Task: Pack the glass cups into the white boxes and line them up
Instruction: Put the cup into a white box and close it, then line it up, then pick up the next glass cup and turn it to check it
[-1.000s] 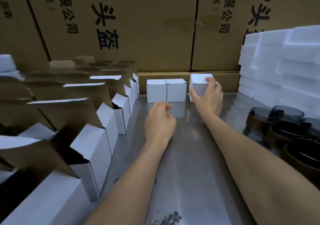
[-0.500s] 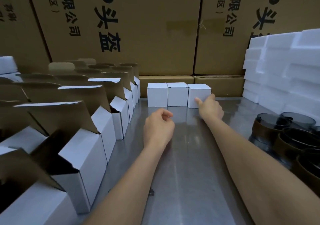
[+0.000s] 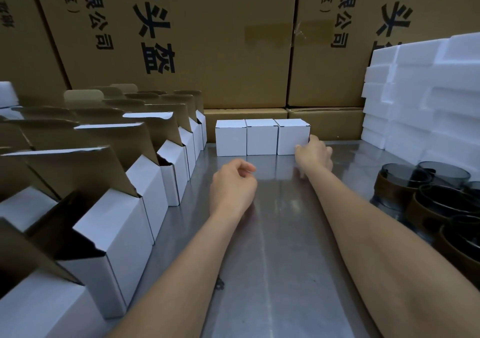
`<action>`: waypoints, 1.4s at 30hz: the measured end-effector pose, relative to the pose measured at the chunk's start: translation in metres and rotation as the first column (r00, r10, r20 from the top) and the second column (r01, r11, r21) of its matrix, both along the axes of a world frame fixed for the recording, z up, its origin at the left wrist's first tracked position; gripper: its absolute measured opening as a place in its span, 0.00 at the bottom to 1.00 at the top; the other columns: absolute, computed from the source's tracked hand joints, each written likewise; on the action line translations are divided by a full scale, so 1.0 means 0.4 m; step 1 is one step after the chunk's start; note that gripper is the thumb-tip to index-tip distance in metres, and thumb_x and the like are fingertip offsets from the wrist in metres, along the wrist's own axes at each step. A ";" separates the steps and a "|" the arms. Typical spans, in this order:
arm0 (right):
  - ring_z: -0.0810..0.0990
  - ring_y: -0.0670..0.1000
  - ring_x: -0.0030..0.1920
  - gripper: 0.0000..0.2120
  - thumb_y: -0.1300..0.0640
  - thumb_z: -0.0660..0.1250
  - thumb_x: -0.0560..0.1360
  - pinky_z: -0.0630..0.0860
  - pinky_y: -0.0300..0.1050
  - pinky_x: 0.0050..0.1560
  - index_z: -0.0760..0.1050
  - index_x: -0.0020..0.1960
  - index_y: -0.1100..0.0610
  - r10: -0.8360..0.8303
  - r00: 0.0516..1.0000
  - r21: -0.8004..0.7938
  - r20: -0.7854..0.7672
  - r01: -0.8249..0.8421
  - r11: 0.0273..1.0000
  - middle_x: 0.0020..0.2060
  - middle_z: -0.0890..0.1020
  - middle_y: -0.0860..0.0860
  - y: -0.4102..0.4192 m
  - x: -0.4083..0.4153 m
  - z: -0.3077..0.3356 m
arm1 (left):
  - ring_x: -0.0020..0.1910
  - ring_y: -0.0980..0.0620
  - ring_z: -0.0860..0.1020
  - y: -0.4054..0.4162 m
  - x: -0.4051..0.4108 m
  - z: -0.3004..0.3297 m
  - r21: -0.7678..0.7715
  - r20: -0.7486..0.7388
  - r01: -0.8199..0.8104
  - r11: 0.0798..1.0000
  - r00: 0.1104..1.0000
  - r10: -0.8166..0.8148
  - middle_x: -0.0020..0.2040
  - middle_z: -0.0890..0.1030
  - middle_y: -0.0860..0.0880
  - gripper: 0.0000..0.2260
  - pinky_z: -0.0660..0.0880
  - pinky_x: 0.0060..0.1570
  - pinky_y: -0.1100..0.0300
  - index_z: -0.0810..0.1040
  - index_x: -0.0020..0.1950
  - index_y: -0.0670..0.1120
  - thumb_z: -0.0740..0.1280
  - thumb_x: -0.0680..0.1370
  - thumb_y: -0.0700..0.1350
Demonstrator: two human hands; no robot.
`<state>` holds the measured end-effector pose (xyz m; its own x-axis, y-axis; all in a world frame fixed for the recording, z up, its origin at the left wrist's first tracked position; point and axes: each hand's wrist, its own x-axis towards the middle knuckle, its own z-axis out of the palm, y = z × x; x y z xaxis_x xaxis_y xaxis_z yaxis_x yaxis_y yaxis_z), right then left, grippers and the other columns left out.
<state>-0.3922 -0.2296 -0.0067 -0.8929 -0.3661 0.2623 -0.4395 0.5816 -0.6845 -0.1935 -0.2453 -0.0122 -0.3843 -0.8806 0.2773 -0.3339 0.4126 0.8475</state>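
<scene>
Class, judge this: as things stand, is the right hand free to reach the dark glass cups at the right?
Probably yes. The right hand rests against the third closed white box, holding nothing, and only bare steel table lies between it and the glass cups.

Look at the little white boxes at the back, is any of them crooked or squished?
No. The three closed boxes stand side by side in one straight row, undented. The right hand touches the rightmost box. The open boxes on the left look tidy too.
</scene>
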 end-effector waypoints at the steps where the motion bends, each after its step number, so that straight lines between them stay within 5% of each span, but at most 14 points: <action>1: 0.65 0.58 0.67 0.18 0.55 0.56 0.79 0.66 0.52 0.60 0.67 0.68 0.57 0.003 1.000 0.011 0.000 -0.003 1.000 0.66 0.71 0.56 0.000 0.000 0.000 | 0.45 0.51 0.77 0.000 0.000 0.000 -0.002 0.000 0.003 1.000 1.000 -0.003 0.42 0.78 0.58 0.12 0.69 0.42 0.62 0.78 0.45 0.55 0.60 0.75 0.39; 15: 0.64 0.60 0.69 0.26 0.53 0.56 0.79 0.62 0.54 0.65 0.56 0.75 0.54 0.070 0.997 0.179 -0.022 -0.065 0.982 0.71 0.65 0.55 -0.006 0.000 -0.005 | 0.43 0.53 0.78 -0.012 -0.009 -0.006 0.001 0.013 0.008 1.000 1.000 -0.008 0.42 0.79 0.58 0.12 0.69 0.37 0.63 0.79 0.46 0.54 0.60 0.74 0.39; 20: 0.64 0.60 0.69 0.23 0.55 0.55 0.78 0.63 0.53 0.64 0.60 0.73 0.56 0.084 0.996 0.176 -0.024 -0.079 0.981 0.70 0.67 0.56 -0.001 0.002 -0.005 | 0.40 0.56 0.77 -0.016 -0.010 -0.008 -0.005 0.012 0.010 1.000 1.000 -0.010 0.44 0.80 0.57 0.12 0.67 0.31 0.66 0.79 0.45 0.55 0.60 0.74 0.39; 27: 0.72 0.57 0.64 0.17 0.61 0.55 0.80 0.69 0.48 0.55 0.70 0.67 0.54 0.012 0.996 -0.253 0.091 0.011 0.967 0.63 0.76 0.53 0.053 0.036 0.001 | 0.44 0.54 0.77 -0.020 -0.010 -0.011 0.031 -0.018 0.021 0.999 1.000 -0.020 0.43 0.79 0.57 0.12 0.68 0.37 0.64 0.79 0.43 0.56 0.61 0.74 0.40; 31: 0.74 0.56 0.60 0.16 0.63 0.56 0.77 0.71 0.47 0.52 0.73 0.62 0.54 -0.007 0.994 -0.292 0.109 0.038 0.956 0.59 0.78 0.52 0.112 0.092 0.000 | 0.45 0.53 0.78 -0.002 0.002 0.002 0.050 -0.027 0.025 0.998 0.999 -0.024 0.42 0.80 0.57 0.10 0.68 0.39 0.63 0.78 0.41 0.55 0.62 0.73 0.40; 37: 0.74 0.53 0.58 0.11 0.61 0.60 0.78 0.71 0.46 0.50 0.74 0.59 0.54 -0.033 0.998 -0.172 0.058 0.043 0.984 0.57 0.77 0.52 0.223 0.187 0.000 | 0.47 0.50 0.79 0.089 0.053 0.020 -0.120 0.224 0.084 0.989 0.973 -0.056 0.44 0.83 0.52 0.08 0.73 0.43 0.61 0.81 0.46 0.52 0.62 0.74 0.43; 42: 0.65 0.56 0.67 0.17 0.60 0.62 0.75 0.69 0.51 0.61 0.71 0.65 0.57 -0.086 0.975 0.094 -0.203 0.107 0.990 0.69 0.64 0.56 0.305 0.269 0.008 | 0.56 0.46 0.75 0.204 0.113 0.007 -0.364 0.471 0.246 0.898 0.881 -0.051 0.56 0.78 0.50 0.11 0.69 0.47 0.56 0.76 0.57 0.49 0.57 0.79 0.43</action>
